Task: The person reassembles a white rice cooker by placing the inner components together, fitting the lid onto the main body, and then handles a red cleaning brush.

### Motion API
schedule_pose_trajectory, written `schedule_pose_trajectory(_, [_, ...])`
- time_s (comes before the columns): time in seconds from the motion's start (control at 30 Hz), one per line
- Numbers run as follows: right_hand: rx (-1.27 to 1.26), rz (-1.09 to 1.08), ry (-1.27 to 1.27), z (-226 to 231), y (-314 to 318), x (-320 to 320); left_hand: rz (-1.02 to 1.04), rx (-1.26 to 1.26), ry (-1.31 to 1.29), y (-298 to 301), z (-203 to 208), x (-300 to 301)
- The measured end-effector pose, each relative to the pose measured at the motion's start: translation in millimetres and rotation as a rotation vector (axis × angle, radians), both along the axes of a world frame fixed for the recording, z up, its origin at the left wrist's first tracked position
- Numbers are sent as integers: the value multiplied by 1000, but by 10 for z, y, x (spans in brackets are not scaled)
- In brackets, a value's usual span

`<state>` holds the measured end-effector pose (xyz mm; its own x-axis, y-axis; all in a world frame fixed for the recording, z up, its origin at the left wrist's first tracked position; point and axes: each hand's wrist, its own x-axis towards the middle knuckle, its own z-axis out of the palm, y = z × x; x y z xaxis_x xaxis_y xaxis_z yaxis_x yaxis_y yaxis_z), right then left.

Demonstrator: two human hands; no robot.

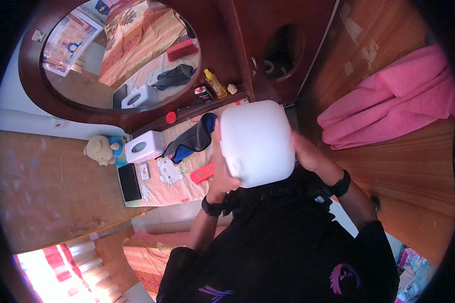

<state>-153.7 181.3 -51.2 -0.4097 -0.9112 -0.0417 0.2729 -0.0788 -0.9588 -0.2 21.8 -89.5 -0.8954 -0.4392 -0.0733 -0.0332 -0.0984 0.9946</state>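
Both my hands hold up a white, smooth box with rounded corners (258, 144), close in front of my chest. My left hand (222, 174) grips its left side, the thumb by the lower left corner. On the opposite side my right hand (306, 153) presses against the box, its fingers partly hidden behind it. Below and beyond my left hand, a red, long object with holes (202, 173) lies on the patterned pink tablecloth (194, 191). A grey and blue cloth item (192, 139) rests just left of the box.
A white tissue box with an oval opening (144, 147), a black flat device (129, 182) and a plush toy (103, 150) are at the left. Along the mirror (121, 55) stand a yellow bottle (215, 84) and a red lid (171, 117). A pink towel (389, 98) hangs at the right.
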Motion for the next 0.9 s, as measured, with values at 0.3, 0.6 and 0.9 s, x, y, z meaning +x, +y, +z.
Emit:
schedule_pose_trajectory(0.3, [348,95,163,-39,112,-57,36,130,191,-33,-16,-9])
schedule_pose_trajectory(0.6, [-55,94,1090,176,42,-202,81,651,83,32,43,-21])
schedule_pose_trajectory(0.9, [-67,-90,304,-58,-45,-32,16,12,229,35,260,-216])
